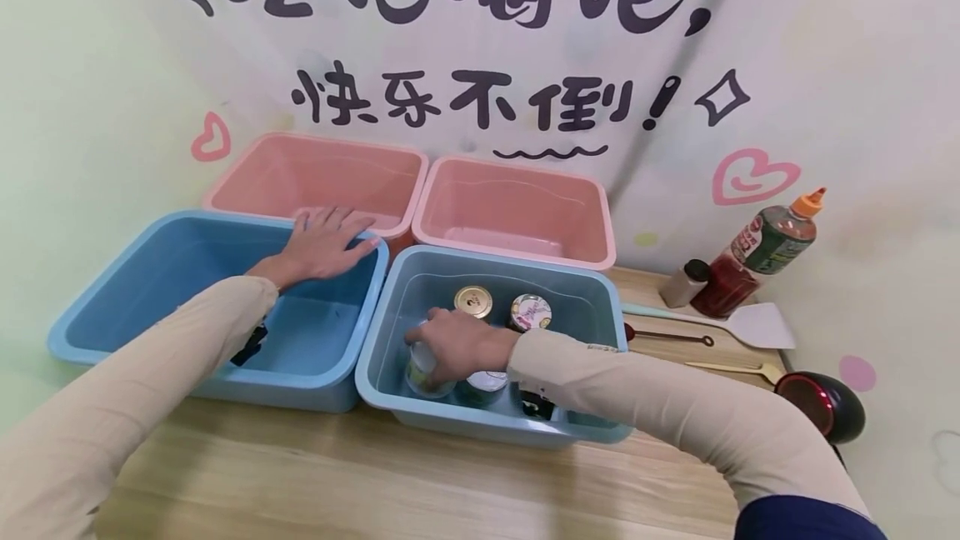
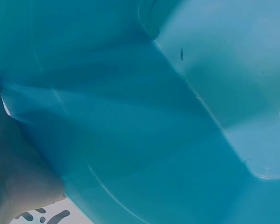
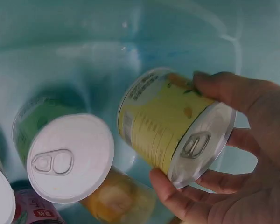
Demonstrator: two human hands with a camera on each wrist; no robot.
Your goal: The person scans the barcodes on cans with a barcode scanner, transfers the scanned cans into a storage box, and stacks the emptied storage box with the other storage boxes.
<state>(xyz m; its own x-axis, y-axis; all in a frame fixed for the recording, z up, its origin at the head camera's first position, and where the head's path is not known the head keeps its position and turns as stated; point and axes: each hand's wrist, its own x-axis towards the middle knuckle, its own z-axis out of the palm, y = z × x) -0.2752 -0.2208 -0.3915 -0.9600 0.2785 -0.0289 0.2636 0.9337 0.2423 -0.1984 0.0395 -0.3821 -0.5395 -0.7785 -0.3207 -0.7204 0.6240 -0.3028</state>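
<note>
In the right blue bin [image 1: 491,427], my right hand [image 1: 461,342] grips a can with a yellow label [image 3: 154,119]; thumb and fingers are around its pull-tab end in the right wrist view. This can is tilted. Beside it stands a green can [image 3: 77,158] with a white pull-tab lid. A jar with orange contents [image 3: 116,193] is partly hidden behind that lid. Farther back in the bin are a gold-lidded container [image 1: 473,302] and a can with a patterned lid [image 1: 531,312]. My left hand [image 1: 318,250] rests, fingers extended, on the rim of the left blue bin [image 1: 270,386].
Two pink bins, left [image 1: 337,144] and right [image 1: 517,173], stand behind the blue ones against the wall. At right lie a white spatula [image 1: 761,325] and a black ladle [image 1: 828,407], near a sauce bottle [image 1: 757,257] and a small black-capped shaker [image 1: 685,283].
</note>
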